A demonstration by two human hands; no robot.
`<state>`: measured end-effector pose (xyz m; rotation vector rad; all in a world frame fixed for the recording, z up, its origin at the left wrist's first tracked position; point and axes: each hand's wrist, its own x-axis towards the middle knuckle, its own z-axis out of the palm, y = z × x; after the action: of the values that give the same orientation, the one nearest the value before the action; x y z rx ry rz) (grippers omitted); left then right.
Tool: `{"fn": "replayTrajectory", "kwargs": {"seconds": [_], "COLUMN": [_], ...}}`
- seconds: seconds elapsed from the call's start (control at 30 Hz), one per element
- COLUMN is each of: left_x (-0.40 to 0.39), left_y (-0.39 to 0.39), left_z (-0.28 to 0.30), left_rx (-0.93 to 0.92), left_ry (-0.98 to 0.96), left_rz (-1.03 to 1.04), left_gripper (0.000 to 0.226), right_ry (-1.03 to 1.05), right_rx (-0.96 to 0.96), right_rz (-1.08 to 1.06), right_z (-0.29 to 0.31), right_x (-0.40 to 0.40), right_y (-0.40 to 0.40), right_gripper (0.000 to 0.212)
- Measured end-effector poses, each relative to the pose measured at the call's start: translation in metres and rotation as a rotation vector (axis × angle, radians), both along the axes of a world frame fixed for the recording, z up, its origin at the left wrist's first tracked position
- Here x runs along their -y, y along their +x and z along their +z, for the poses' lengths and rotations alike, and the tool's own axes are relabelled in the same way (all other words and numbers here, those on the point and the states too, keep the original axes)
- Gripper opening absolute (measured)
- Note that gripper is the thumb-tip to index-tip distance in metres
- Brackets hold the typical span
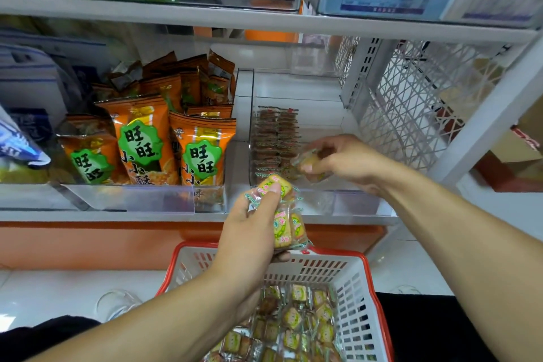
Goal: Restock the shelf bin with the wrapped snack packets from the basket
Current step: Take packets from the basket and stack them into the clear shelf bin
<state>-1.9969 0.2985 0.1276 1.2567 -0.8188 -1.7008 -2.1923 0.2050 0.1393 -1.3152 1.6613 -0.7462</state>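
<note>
On the shelf's left side stand the orange snack bags (pixel 141 138), not part of my job. Moving right, my left hand (pixel 249 232) hangs over the basket's far rim, fingers curled around a small bunch of wrapped snack packets (pixel 283 220) — the supply for the next placements. Below it the basket (pixel 357 297) holds a good heap of packets yet, so I judge plenty is left. Further right, the clear shelf bin (pixel 338 197) has two neat rows of packets (pixel 274 138) filling its left portion; the right portion looks bare. My right hand (pixel 343 160) is over the bin's front edge, fingers pinching one packet (pixel 308 163) beside the rows — roughly a third done, I'd guess.
</note>
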Motion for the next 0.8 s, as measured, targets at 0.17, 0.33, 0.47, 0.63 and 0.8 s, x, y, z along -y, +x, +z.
{"fn": "replayTrajectory", "kwargs": {"seconds": [0.17,0.33,0.47,0.63,0.8], "left_x": [0.003,0.007,0.006,0.004,0.004], "left_y": [-0.001,0.001,0.002,0.002,0.003], "left_z": [0.001,0.001,0.001,0.001,0.000], "left_rx": [-0.006,-0.017,-0.014,-0.015,-0.014], "left_ry": [0.010,0.025,0.030,0.038,0.040], "left_rz": [0.010,0.010,-0.002,-0.001,0.009], "left_gripper": [0.023,0.025,0.024,0.024,0.022], "right_ry": [-0.004,0.002,0.065,0.192,0.176], "right_rx": [-0.408,-0.564,-0.611,-0.679,-0.596], "right_rz": [0.107,0.145,0.075,0.069,0.066], "right_z": [-0.022,-0.025,-0.025,-0.018,-0.017], "right_x": [0.023,0.028,0.028,0.026,0.027], "right_y": [0.012,0.015,0.019,0.025,0.031], "right_gripper": [0.040,0.039,0.045,0.064,0.079]}}
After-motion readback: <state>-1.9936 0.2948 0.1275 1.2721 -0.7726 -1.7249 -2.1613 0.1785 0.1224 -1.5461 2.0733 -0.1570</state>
